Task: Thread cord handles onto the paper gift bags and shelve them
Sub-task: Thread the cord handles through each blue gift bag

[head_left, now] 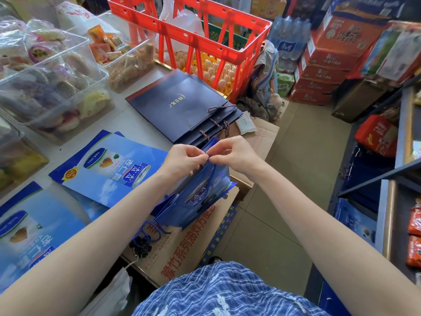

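A blue paper gift bag (200, 197) stands tilted on a cardboard box, its top edge raised between my hands. My left hand (184, 159) and my right hand (232, 153) both pinch the bag's top edge where a blue cord (210, 179) runs down its face. A bundle of loose blue cords (145, 236) lies on the box below the bag. Flat light-blue bags (109, 169) lie on the table at left. A stack of dark navy bags (182, 106) with twisted cord handles lies beyond my hands.
Clear plastic boxes of snacks (52, 87) fill the table's left side. A red crate (193, 39) stands over trays of eggs (218, 74). Red cartons (323, 71) and water bottles stand at the back right. A shelf (391, 201) with goods runs along the right, with tiled floor between.
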The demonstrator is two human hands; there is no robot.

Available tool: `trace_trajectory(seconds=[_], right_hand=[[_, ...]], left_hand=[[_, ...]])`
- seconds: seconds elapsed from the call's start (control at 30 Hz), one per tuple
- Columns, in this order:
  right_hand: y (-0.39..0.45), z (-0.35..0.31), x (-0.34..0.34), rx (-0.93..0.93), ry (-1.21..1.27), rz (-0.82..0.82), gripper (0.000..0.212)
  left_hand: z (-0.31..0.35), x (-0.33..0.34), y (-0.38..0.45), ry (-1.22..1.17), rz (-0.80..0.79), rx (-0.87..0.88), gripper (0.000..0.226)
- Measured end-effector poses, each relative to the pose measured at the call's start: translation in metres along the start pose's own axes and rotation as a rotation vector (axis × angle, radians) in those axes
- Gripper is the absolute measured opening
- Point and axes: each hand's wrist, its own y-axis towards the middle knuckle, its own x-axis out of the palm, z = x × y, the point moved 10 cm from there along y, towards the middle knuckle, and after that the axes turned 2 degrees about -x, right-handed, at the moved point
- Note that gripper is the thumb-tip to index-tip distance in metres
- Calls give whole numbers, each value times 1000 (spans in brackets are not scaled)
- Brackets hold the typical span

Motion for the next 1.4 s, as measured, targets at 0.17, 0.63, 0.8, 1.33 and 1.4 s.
trace_trajectory(seconds=[0.17, 0.63, 0.8, 1.33, 1.4], right_hand=[[-1, 4, 3, 46, 134, 69, 13], [-10, 6, 2, 73, 375, 145, 18], [-11, 0, -4, -7, 208, 324, 12], [-2, -33, -1, -197, -142, 190, 20], [-2, -30, -3, -185, -111, 181, 27]], left_hand=[[-3, -8, -1, 146, 59, -130, 23], [-15, -6, 2, -125, -15, -168, 16], [24, -19, -5, 307, 199, 287, 13], [23, -36, -16, 300, 399, 231, 6], [15, -32, -8, 176, 294, 168, 9]])
